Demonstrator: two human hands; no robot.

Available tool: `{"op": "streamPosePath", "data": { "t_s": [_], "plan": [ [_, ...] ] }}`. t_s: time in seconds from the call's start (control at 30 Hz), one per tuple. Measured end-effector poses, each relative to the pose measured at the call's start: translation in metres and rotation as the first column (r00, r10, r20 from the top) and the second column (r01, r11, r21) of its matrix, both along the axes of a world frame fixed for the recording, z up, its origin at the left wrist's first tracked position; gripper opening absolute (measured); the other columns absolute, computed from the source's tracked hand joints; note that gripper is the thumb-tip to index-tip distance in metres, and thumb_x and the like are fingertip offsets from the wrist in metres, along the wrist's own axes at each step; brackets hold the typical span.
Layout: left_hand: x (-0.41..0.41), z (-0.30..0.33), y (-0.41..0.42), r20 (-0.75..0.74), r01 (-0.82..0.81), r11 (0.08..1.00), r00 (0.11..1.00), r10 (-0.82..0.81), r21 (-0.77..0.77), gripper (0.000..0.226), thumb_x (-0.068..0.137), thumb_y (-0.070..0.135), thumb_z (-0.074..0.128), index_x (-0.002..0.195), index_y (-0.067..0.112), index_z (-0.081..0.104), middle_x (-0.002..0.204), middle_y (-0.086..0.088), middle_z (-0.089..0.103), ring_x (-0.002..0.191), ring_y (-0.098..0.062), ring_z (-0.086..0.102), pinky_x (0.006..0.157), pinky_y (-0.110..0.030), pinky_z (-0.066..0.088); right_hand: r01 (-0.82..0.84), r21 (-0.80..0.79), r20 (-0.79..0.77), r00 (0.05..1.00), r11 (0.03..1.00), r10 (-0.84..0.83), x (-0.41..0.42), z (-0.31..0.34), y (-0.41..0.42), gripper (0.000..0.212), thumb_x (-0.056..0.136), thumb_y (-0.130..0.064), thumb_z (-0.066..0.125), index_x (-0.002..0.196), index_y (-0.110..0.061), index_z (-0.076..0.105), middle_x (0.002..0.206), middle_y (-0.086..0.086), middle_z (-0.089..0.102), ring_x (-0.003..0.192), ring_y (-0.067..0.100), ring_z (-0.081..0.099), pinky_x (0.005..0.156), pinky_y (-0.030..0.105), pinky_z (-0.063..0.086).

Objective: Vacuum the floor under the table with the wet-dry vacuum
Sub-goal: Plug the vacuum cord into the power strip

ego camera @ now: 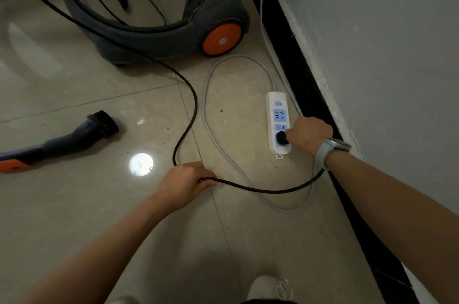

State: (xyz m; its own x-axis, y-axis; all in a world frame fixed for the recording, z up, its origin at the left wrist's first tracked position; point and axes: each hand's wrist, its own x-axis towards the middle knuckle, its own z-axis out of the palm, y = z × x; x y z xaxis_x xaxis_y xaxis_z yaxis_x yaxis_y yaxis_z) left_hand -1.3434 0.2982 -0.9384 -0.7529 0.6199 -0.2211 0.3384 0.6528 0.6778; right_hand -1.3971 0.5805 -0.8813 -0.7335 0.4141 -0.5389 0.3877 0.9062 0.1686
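Glossy beige tile floor (74,204), grey wall (385,43), black baseboard (305,95)

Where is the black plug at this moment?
In the head view, right of centre, the black plug sits in the white power strip on the floor near the baseboard, with the right hand on it.

Likely a home: glossy floor tiles (74,204), black skirting (310,95).

One vacuum (154,6), two cords (191,95), one strip (278,122)
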Motion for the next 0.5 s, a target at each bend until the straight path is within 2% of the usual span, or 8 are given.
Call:
{"op": "streamPosePath", "data": {
  "t_s": [0.07,0.13,0.2,0.27,0.4,0.5],
  "plan": [
    [-0.001,-0.001,-0.003,0.001,-0.014,1.0,1.0,0.014,-0.004,0.041,0.081,0.047,0.048,0.097,0.021,0.075,0.085,0.003,0.067,0.074,-0.018,0.064,0.064,-0.026,0.047,-0.076,0.055,-0.054,0.995,0.996,0.078,0.001,-0.003,-0.014,0.026,0.092,-0.034,0.053,0.102,-0.01,0.055,0.098,0.008,0.061,0.093,0.027,0.061,0.066,0.025,0.04],
    [-0.002,-0.002,-0.005,-0.014,-0.024,1.0,1.0,0.024,-0.005,0.03,0.081,0.038,0.056,0.094,0.02,0.076,0.085,0.003,0.068,0.073,-0.018,0.065,0.064,-0.027,0.048,-0.098,0.069,-0.106,0.989,0.993,0.105,0.007,-0.012,-0.024,0.031,0.095,-0.031,0.048,0.113,-0.007,0.057,0.111,0.012,0.062,0.099,0.028,0.061,0.069,0.028,0.038],
    [-0.004,-0.002,-0.007,-0.019,-0.037,0.999,0.999,0.037,0.002,0.023,0.081,0.032,0.062,0.092,0.019,0.076,0.084,0.002,0.068,0.072,-0.018,0.065,0.063,-0.028,0.051,-0.078,0.054,-0.176,0.981,0.995,0.086,0.015,-0.021,-0.029,0.033,0.098,-0.03,0.043,0.113,-0.005,0.059,0.111,0.014,0.063,0.098,0.03,0.062,0.068,0.028,0.036],
    [-0.005,0.0,-0.01,-0.02,-0.043,0.999,0.999,0.043,0.005,0.026,0.08,0.035,0.059,0.091,0.019,0.076,0.082,0.003,0.068,0.07,-0.018,0.065,0.061,-0.03,0.053,-0.032,0.037,-0.236,0.971,0.999,0.04,0.022,-0.025,-0.028,0.036,0.1,-0.03,0.039,0.109,-0.004,0.061,0.106,0.015,0.065,0.094,0.031,0.062,0.065,0.028,0.034],
    [-0.007,0.002,-0.012,-0.035,-0.042,0.999,0.998,0.043,0.033,0.043,0.08,0.049,0.044,0.089,0.022,0.076,0.078,0.006,0.067,0.067,-0.014,0.064,0.058,-0.027,0.052,0.101,-0.017,-0.262,0.96,0.995,-0.102,0.036,-0.024,-0.006,0.038,0.1,-0.035,0.038,0.105,-0.004,0.06,0.101,0.015,0.066,0.094,0.033,0.062,0.065,0.027,0.034],
    [-0.007,-0.003,-0.006,-0.075,-0.029,0.999,0.997,0.032,0.039,0.042,0.08,0.047,0.044,0.086,0.022,0.076,0.074,0.005,0.066,0.064,-0.015,0.064,0.056,-0.025,0.053,0.106,-0.01,-0.28,0.954,0.994,-0.105,0.044,-0.026,-0.001,0.04,0.101,-0.036,0.036,0.104,-0.004,0.06,0.101,0.017,0.066,0.092,0.033,0.062,0.065,0.028,0.036]
  ]
}}
